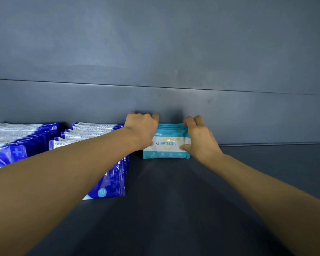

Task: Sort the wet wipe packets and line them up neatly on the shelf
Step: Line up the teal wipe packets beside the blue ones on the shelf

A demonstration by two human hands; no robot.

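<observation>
Hands [201,139] around teal packets [166,143]

Looked like shop: dark metal shelf [174,200] below fingers [194,121], blue retail wipe packets [111,182] in rows left of them, teal packets [166,145] between fingers.

both hands [140,127] [199,137] around upright teal wipe packets [166,143] beside blue rows [92,137]
</observation>
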